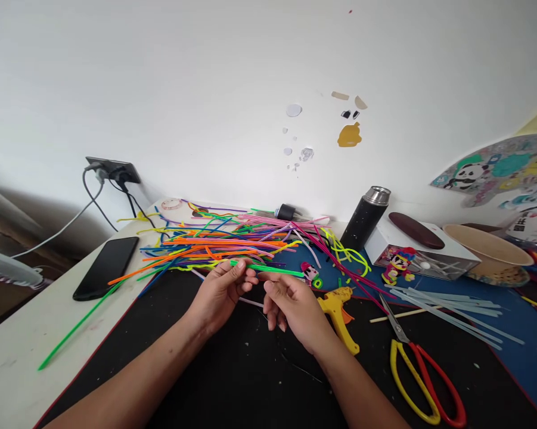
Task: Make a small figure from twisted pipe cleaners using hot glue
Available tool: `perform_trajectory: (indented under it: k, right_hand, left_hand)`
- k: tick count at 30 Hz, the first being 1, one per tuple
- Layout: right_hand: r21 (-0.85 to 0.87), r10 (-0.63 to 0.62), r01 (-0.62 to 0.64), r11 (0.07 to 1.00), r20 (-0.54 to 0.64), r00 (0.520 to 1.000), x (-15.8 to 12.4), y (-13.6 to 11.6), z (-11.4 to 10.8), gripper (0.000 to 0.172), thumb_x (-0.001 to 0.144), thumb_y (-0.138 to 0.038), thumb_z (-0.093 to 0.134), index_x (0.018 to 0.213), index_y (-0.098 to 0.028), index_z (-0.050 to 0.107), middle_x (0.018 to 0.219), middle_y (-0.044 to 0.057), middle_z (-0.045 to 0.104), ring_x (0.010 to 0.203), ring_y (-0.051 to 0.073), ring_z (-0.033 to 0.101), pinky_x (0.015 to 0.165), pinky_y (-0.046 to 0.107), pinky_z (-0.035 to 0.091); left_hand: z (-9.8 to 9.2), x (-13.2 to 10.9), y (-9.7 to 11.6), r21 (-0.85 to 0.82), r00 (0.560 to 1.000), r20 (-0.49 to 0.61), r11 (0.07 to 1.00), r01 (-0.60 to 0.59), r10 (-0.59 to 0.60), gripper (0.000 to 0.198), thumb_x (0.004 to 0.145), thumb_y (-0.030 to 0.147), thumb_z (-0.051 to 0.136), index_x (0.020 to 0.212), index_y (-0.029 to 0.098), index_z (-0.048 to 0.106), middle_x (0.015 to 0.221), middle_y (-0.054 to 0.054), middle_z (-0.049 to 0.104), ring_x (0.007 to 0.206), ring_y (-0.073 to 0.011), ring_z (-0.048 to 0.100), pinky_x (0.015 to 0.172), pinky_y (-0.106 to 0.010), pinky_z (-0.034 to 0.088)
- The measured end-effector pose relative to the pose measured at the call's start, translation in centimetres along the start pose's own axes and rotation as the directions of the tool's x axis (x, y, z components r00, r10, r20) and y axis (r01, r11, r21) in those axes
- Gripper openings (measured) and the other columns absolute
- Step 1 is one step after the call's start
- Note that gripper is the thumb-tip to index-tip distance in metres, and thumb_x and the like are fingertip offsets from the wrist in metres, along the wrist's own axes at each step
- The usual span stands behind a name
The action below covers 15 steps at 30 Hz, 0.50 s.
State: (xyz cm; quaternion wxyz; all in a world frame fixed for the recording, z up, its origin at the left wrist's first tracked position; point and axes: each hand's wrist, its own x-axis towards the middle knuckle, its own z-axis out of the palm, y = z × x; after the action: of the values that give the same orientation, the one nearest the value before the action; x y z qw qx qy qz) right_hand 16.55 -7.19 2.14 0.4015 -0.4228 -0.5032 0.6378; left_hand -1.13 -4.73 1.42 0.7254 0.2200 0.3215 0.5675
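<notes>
Between thumb and fingers, my left hand [226,289] pinches a green pipe cleaner [277,271], which points to the right. My right hand [295,307] is close beside it, fingers curled and thumb bent in. The green stem runs along the top of its index finger; what the curled fingers hold, if anything, is hidden. Behind both hands lies a loose pile of colourful pipe cleaners [223,241]. Right of my right hand is a yellow glue gun [337,313]. A small pink, black and white figure [310,272] sits just beyond it.
Scissors [402,339] with yellow and red handles lie at the right, near translucent glue sticks [456,316]. Behind stand a black thermos [366,217], a white box [429,256] and a tan bowl [487,247]. A phone [106,268] lies at the left, below a wall socket [114,170].
</notes>
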Motion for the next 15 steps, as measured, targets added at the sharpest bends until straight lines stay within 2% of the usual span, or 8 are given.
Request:
perform_trajectory:
  k: [3, 5, 9, 15]
  right_hand:
    - [0.023, -0.025, 0.026, 0.999, -0.032, 0.999, 0.02, -0.09, 0.03, 0.05, 0.092, -0.064, 0.065, 0.08, -0.016, 0.066, 0.061, 0.0, 0.064, 0.042, 0.01, 0.058, 0.038, 0.019, 0.033]
    - [0.028, -0.041, 0.043, 0.999, -0.072, 0.997, 0.03, -0.15, 0.03, 0.053, 0.092, -0.064, 0.064, 0.068, -0.016, 0.064, 0.056, 0.0, 0.061, 0.041, 0.01, 0.056, 0.038, 0.02, 0.033]
    - [0.076, -0.059, 0.072, 0.995, -0.155, 0.986, 0.04, -0.24, 0.01, 0.049, 0.089, -0.061, 0.07, 0.07, -0.017, 0.064, 0.06, 0.001, 0.064, 0.042, 0.01, 0.056, 0.038, 0.021, 0.033]
    - [0.106, -0.062, 0.087, 0.991, -0.217, 0.974, 0.09, -0.27, 0.04, 0.047, 0.083, -0.063, 0.076, 0.079, -0.018, 0.065, 0.061, 0.0, 0.065, 0.041, 0.011, 0.055, 0.037, 0.021, 0.033]
  left_hand:
    - [0.19, -0.17, -0.44, 0.042, 1.0, 0.014, 0.999, 0.022, -0.023, 0.035, 0.064, 0.027, 0.098, 0.088, 0.009, 0.079, 0.072, -0.007, 0.076, 0.061, -0.0133, 0.071, 0.058, -0.018, 0.059]
    - [0.33, -0.27, -0.64, 0.066, 0.999, 0.026, 0.997, 0.026, -0.028, 0.034, 0.066, 0.028, 0.097, 0.088, 0.009, 0.079, 0.071, -0.008, 0.076, 0.062, -0.0142, 0.071, 0.057, -0.018, 0.058]
    - [0.49, -0.38, -0.82, 0.089, 0.999, 0.047, 0.996, 0.017, -0.021, 0.032, 0.067, 0.028, 0.096, 0.086, 0.009, 0.079, 0.068, -0.007, 0.074, 0.06, -0.0144, 0.07, 0.055, -0.019, 0.056]
    - [0.63, -0.5, -0.78, 0.089, 0.997, 0.056, 0.995, 0.039, -0.044, 0.033, 0.064, 0.028, 0.098, 0.083, 0.009, 0.078, 0.067, -0.007, 0.074, 0.058, -0.0137, 0.069, 0.054, -0.018, 0.055]
